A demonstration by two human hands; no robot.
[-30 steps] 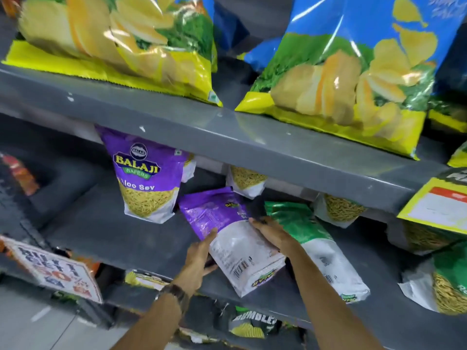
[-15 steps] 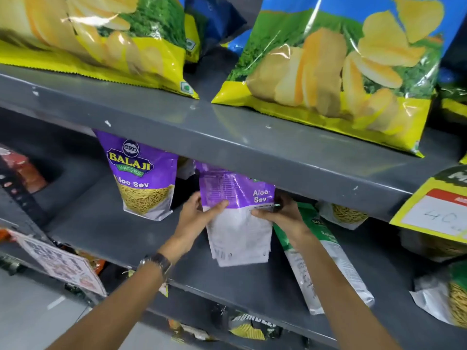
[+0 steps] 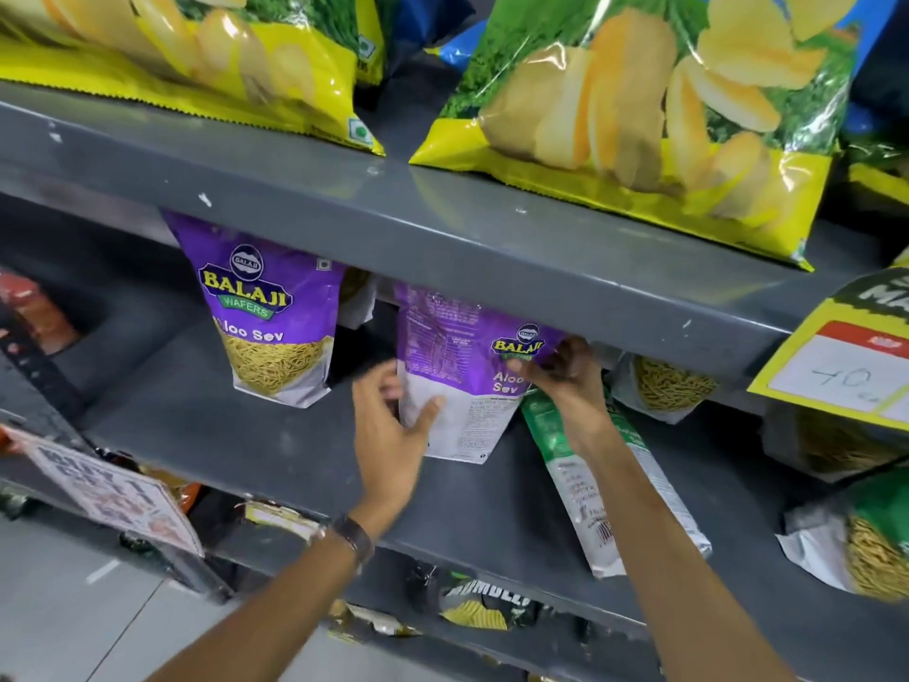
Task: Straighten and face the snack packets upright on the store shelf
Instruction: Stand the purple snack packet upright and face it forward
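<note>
A purple Aloo Sev packet [image 3: 457,366] stands upright on the grey middle shelf [image 3: 246,435], its back panel facing me. My right hand [image 3: 565,381] grips its upper right edge under the shelf above. My left hand [image 3: 393,435] rests against its lower left side, fingers spread and thumb on the white panel. To the left, another purple Aloo Sev packet [image 3: 270,307] stands upright, front out. A green and white packet [image 3: 605,484] lies flat on the shelf beneath my right forearm.
Large yellow chip bags [image 3: 639,105] sit on the upper shelf [image 3: 442,228]. Sev packets [image 3: 664,386] stand at the back right, more [image 3: 865,548] at the far right. A yellow price tag [image 3: 851,366] hangs at right; a promo sign [image 3: 113,489] at lower left.
The purple packet was lifted from lying flat to upright and pushed further back. My right hand moved up to its top corner; my left hand slid down its left side.
</note>
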